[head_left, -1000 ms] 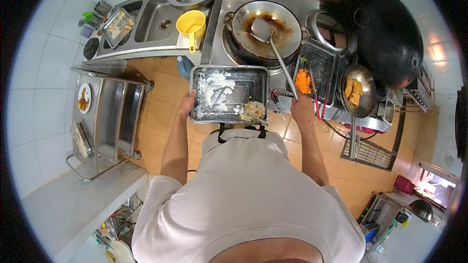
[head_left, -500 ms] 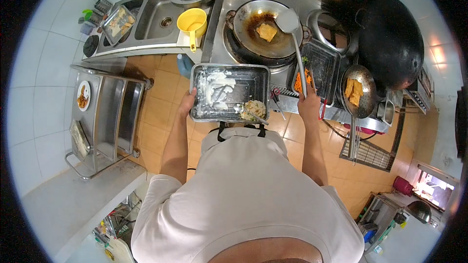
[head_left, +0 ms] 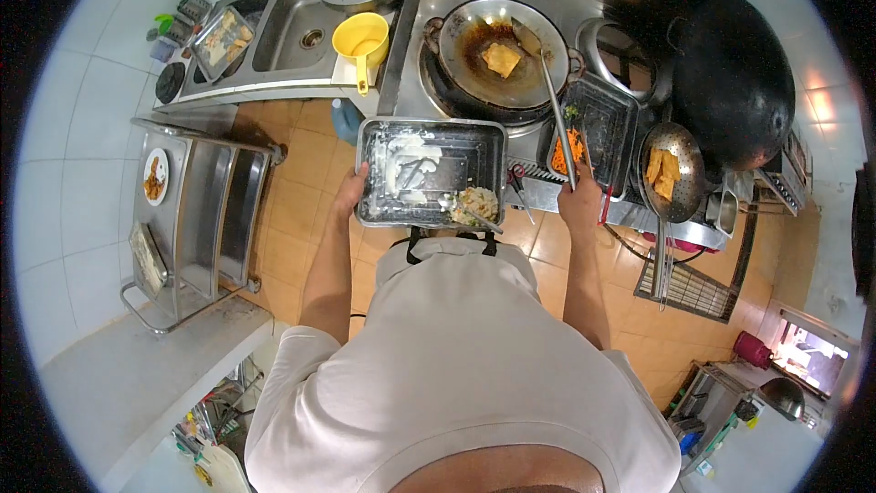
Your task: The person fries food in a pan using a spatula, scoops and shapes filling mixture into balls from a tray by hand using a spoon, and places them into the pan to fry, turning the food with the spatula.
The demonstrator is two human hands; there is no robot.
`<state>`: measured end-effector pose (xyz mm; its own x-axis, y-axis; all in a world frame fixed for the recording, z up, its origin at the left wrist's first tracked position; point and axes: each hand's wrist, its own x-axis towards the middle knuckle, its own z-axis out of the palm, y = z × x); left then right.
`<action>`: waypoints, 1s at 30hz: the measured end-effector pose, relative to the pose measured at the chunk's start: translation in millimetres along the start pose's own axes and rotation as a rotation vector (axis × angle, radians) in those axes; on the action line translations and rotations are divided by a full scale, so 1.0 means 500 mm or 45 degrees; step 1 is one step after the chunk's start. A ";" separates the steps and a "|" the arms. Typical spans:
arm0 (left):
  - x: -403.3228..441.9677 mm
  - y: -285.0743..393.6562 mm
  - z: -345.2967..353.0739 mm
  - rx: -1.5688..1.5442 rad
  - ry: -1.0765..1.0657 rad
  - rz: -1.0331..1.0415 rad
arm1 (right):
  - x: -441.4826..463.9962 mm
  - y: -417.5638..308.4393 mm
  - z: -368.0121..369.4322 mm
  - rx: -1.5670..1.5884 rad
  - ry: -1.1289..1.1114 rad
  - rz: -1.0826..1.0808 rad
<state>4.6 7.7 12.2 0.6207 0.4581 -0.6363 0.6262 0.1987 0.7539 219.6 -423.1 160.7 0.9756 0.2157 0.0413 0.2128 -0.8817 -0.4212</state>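
Observation:
My left hand [head_left: 350, 190] grips the left edge of a metal tray [head_left: 456, 160]. White paste is smeared in the tray, and a heap of mixed filling [head_left: 474, 204] with a spoon lies in its lower right corner. My right hand [head_left: 579, 194] is closed round the handle of a long spatula [head_left: 555, 110]. The spatula's blade rests inside the right side of a wok [head_left: 484, 87]. A golden fried piece [head_left: 501, 59] lies in the wok, left of the blade. Shredded carrot [head_left: 568, 153] sits in a dark tray beyond my right hand.
A perforated ladle [head_left: 671, 172] with fried pieces is at the right, below a big black wok [head_left: 735, 82]. Scissors [head_left: 518, 180] lie at the stove's front edge. A yellow dipper [head_left: 360, 39] stands beside the sink [head_left: 297, 27]. A trolley [head_left: 205, 219] is at the left.
The spatula has moved right from the wok's middle, and its blade has turned over. A golden piece that was not visible at first now lies in the wok. The left hand still holds the tray.

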 end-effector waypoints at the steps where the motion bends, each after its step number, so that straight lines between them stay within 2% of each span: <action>1: -0.004 0.005 0.002 -0.009 0.000 0.007 | 0.003 0.008 0.008 0.045 0.012 -0.019; 4: -0.031 0.039 0.011 0.008 0.028 -0.047 | 0.008 -0.004 -0.001 -0.005 -0.109 -0.010; 10: -0.020 0.027 0.009 0.039 0.047 -0.010 | -0.003 -0.052 -0.030 0.042 -0.015 -0.008; 13: -0.007 0.014 -0.001 0.011 -0.030 -0.026 | 0.000 -0.061 -0.033 0.038 -0.085 -0.021; 16: 0.008 -0.008 -0.003 -0.051 -0.056 0.023 | -0.007 -0.075 -0.040 0.042 -0.173 0.078; 22: 0.023 -0.026 -0.007 -0.046 -0.067 0.045 | -0.025 -0.038 -0.013 0.120 -0.156 -0.023; 30: 0.050 -0.051 -0.013 -0.106 -0.099 0.053 | -0.025 -0.041 -0.028 0.128 -0.176 0.033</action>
<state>1.4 19.6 -21.8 0.6823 0.3992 -0.6125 0.5599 0.2534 0.7888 203.8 -413.9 181.5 0.9625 0.2549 -0.0928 0.1740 -0.8428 -0.5094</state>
